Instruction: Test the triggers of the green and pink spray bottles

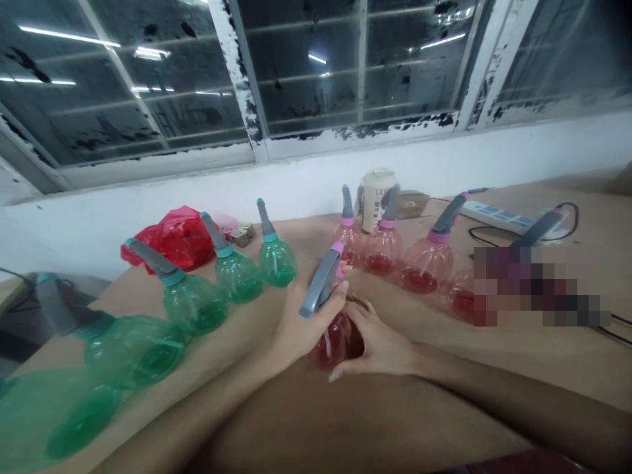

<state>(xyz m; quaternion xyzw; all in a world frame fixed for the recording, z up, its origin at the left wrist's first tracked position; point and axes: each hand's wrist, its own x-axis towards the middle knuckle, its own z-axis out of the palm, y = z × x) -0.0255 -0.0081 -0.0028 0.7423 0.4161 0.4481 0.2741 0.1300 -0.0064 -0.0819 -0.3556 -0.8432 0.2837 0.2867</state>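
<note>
In the middle of the table stands a pink spray bottle [328, 349] holding red liquid, with a grey and pink spray head [322, 280]. My left hand [302, 326] is closed round its neck, just below the head. My right hand [382, 339] curves round the right side of its round body, fingers and thumb on it. The hands hide part of the neck and body. On the right stand more pink spray bottles, the nearest to my hands being one [425, 266] with red liquid. To the left is a row of green spray bottles [197, 306] with green liquid.
Behind the bottles are a red plastic bag [172, 240], a paper cup [378, 191] and small grey blocks [240, 234]. A white power strip [508, 217] with a black cable lies at the right. A window wall borders the table. One patch at right is pixelated.
</note>
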